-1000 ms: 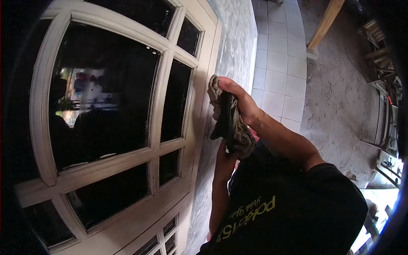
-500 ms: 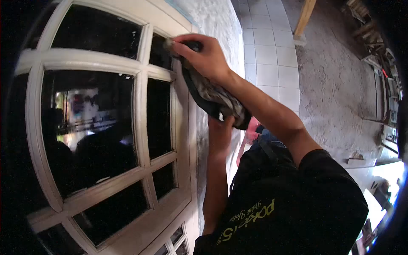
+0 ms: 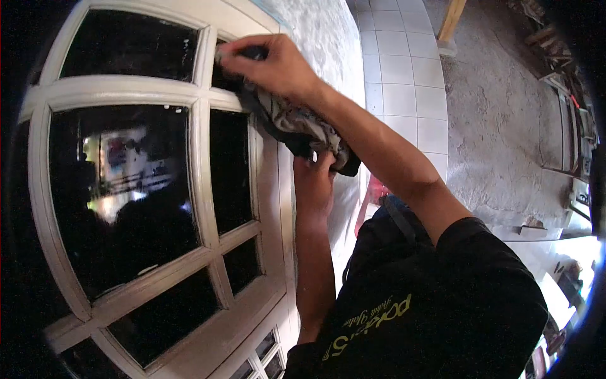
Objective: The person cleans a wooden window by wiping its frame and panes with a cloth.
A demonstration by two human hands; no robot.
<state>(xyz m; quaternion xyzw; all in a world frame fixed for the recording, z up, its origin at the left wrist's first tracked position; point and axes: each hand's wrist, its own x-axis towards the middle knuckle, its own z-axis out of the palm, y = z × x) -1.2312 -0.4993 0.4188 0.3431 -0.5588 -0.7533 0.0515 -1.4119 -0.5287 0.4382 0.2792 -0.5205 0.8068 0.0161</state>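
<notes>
A bunched dark and grey-patterned cloth (image 3: 303,123) hangs between my two hands beside the white window frame (image 3: 201,145). My right hand (image 3: 271,66) is closed on the upper end of the cloth, its fingertips at the narrow upper right glass pane (image 3: 222,79); motion blurs them a little. Lower down, my left hand (image 3: 314,180) grips the bottom end of the cloth, thumb up against it. Part of the cloth is hidden behind my right hand and wrist. White specks show along the edges of the large glass pane (image 3: 126,196).
The frame's dark panes fill the left side, with reflections in the large one. A rough grey wall (image 3: 319,38) adjoins the frame. Beyond it lie white floor tiles (image 3: 398,82), a bare concrete floor (image 3: 492,139) and a wooden post (image 3: 452,25). Assorted items line the far right.
My right hand has shifted left and slightly up, reaching further over the upper right pane. My left hand and the cloth have moved left and up too. The view has shifted slightly.
</notes>
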